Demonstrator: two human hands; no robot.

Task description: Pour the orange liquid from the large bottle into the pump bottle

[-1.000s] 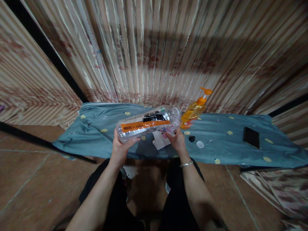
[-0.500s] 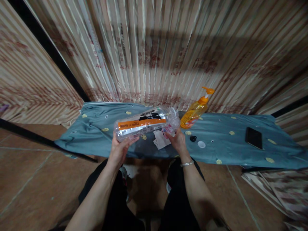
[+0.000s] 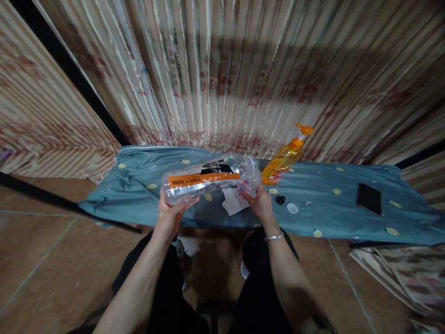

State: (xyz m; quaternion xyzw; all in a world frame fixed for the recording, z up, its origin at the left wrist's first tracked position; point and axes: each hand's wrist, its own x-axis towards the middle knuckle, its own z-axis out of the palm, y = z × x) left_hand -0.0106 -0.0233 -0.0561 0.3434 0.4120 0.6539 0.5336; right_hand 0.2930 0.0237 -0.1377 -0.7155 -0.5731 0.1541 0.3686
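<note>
My left hand point(image 3: 173, 212) is closed around the base of a large clear plastic bottle point(image 3: 203, 178) with an orange, silver and black label. The bottle lies nearly level, its neck pointing right and slightly up. In my right hand point(image 3: 260, 204) is a smaller clear container point(image 3: 251, 180) with pink print, its mouth up against the big bottle's neck; exactly how they meet is hard to make out. A folded white cloth or tissue point(image 3: 234, 201) rests on the bed sheet below the bottle. Right of my right hand stands an orange pump bottle point(image 3: 283, 160).
A black cap-like piece point(image 3: 280, 199) and a white round lid point(image 3: 292, 208) lie near my right hand. Farther right is a black phone point(image 3: 369, 199). The narrow surface wears a blue-green sheet point(image 3: 333, 218); a striped curtain point(image 3: 222, 69) hangs behind, with dark metal bars point(image 3: 73, 74) at the sides.
Both hands keep their grip. The big bottle's base has shifted slightly left, and my right hand with the small container a little to the right.
</note>
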